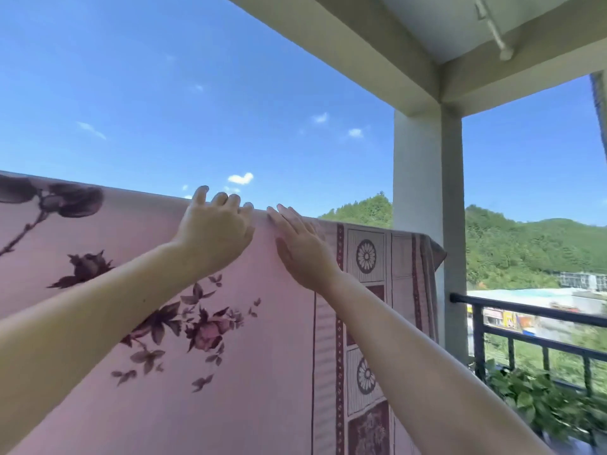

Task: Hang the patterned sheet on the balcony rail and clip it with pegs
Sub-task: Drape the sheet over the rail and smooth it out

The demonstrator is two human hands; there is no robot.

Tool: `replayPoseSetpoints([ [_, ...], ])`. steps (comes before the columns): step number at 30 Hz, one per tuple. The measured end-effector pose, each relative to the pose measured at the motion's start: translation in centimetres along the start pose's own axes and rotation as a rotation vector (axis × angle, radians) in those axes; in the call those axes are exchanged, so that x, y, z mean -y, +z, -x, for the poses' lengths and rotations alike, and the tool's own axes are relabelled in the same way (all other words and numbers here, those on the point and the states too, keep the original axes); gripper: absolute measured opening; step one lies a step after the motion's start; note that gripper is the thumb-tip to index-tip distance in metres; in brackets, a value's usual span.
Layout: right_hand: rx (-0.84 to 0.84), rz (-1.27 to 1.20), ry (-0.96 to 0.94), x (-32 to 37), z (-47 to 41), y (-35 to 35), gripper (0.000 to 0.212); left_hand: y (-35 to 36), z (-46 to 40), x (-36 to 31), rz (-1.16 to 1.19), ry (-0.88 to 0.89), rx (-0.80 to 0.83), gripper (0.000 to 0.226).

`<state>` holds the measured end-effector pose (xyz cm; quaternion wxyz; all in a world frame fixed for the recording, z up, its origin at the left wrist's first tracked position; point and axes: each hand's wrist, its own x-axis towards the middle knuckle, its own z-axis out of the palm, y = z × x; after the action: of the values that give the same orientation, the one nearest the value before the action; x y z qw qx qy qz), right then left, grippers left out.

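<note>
A pink patterned sheet (262, 339) with dark flowers and a bordered edge hangs in front of me, draped over a high line or bar that the cloth hides. My left hand (215, 231) reaches up to the top fold, its fingers relaxed and slightly bent above the edge. My right hand (300, 247) lies flat against the sheet just below the fold, fingers straight. The two hands are close together near the middle of the top edge. No pegs show.
A white concrete pillar (427, 208) stands right of the sheet. A black balcony railing (525, 315) runs from it to the right, with leafy potted plants (538, 402) below. A white rod (492, 27) hangs under the ceiling. Hills and buildings lie beyond.
</note>
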<state>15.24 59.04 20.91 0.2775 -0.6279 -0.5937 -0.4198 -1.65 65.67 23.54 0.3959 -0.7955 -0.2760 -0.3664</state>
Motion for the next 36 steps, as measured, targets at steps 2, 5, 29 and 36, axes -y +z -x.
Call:
replayPoseSetpoints([
  [2, -0.018, -0.016, 0.043, -4.5, 0.4, 0.6, 0.047, 1.2, -2.1, -2.4, 0.017, -0.013, -0.051, 0.038],
  [5, -0.079, -0.038, 0.160, -12.3, 2.1, 1.5, 0.047, 2.4, -5.2, -6.3, 0.023, -0.017, -0.100, 0.038],
  [29, -0.144, -1.257, 0.734, -59.2, 7.8, 1.1, 0.021, 9.8, -31.0, -43.6, 0.075, -0.040, -0.082, 0.045],
  [36, -0.058, -1.449, 0.655, -59.9, 8.3, 2.2, 0.021, 9.9, -31.2, -45.9, 0.031, -0.174, -0.058, 0.050],
])
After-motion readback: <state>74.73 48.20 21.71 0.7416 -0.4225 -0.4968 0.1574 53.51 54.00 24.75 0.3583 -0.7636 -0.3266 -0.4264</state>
